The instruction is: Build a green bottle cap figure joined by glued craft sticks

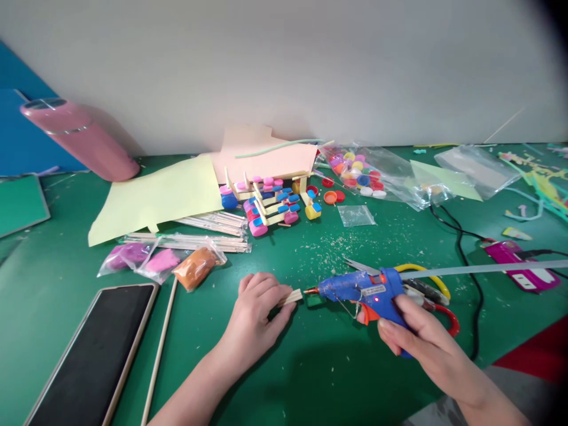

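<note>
Between the thumb and fingers of my left hand (257, 310) is a short bundle of pale wooden sticks (291, 297), its end poking out to the right. My right hand (426, 340) grips a blue hot glue gun (361, 288) by its handle, with fingers at the orange trigger. The gun's metal nozzle points left, close to the sticks' end; whether it touches them I cannot tell. A long translucent glue stick (483, 270) runs out of the gun's back. Under the nozzle lies a small green piece (316, 301).
Small stick-and-cap models (270, 204) stand behind my hands, beside a bag of coloured bottle caps (355, 171). Scissors and pliers with a yellow handle (444, 288) lie behind the gun. A black cord (474, 319) crosses at right. A phone (95, 355) and a long stick (160, 349) lie left.
</note>
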Tool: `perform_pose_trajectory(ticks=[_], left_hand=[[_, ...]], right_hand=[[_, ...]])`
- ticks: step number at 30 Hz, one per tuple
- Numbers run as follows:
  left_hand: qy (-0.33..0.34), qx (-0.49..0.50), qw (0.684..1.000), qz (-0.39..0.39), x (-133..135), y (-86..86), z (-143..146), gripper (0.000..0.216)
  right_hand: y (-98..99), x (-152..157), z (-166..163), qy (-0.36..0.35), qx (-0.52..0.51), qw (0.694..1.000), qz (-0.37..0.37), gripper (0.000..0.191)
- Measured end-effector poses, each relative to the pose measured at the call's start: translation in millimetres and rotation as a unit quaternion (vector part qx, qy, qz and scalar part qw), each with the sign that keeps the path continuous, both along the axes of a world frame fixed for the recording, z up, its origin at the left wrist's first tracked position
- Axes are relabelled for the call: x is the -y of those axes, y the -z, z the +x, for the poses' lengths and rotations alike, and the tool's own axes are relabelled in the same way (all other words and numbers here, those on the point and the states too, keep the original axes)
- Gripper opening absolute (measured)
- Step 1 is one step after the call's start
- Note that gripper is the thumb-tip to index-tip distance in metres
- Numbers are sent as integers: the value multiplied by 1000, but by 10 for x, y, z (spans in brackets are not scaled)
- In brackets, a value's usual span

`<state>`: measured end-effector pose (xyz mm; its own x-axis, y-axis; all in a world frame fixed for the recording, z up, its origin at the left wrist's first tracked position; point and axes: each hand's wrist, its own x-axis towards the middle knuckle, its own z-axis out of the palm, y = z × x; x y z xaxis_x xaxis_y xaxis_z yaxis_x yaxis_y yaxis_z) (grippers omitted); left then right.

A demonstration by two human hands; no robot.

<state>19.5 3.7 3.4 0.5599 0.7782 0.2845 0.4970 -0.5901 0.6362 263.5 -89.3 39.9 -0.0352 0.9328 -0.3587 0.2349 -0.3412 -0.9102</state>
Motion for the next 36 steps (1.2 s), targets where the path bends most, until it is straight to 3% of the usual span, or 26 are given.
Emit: perform_pose_trajectory(ticks=[36], left_hand=[[1, 8, 1000, -4, -10, -10, 6, 7]], right_hand=[[30, -19, -39, 9, -10, 1000, 6, 23]])
